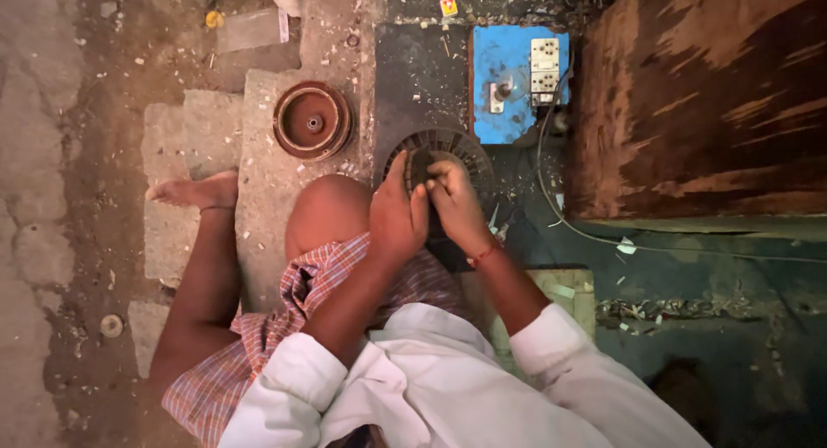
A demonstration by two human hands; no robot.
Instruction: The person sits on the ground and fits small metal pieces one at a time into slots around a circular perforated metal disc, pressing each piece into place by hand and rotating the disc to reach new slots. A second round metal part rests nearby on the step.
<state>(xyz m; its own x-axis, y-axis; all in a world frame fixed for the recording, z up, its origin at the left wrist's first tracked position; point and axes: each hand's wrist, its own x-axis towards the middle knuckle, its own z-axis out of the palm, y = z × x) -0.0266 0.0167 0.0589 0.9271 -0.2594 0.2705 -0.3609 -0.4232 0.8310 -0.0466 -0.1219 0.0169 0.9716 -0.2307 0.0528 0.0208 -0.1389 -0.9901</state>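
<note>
Left hand (398, 217) closed over near rim of round, dark, slotted motor core (448, 159), thumb raised against upper face, fingers wrapped out of sight beneath. Right hand (455, 205) pinched shut at centre of same core, fingertips gathered on small dark part there; exact contents of pinch too dim to tell. Core held just above bent knee (332, 211), close beside blue switch board (517, 82) with white sockets, over dark patch of floor (413, 77).

Brown round end cover (312, 119) lying apart on stone slab (258, 155), left of core. Bare foot (194, 191) resting on same slab. Thin cable (603, 239) trailing from board across floor past worn wooden box (706, 103). Scraps and chips scattered over floor (663, 308).

Risks, as judgement only:
- Slip of core off knee, given one-sided grip on rim and no firm support beneath; likely cause, sideways pull from pinching fingers.
- Cut or scrape to fingertips from thin slot edges, given close pinch among them.
- Loss of any small part among floor litter if dropped; dim light adding to difficulty.
- Snag of trailing cable by elbow or knee, given nearness to work.
- Contact hazard from open-faced sockets just beyond core, should board be live; not determinable from view.
</note>
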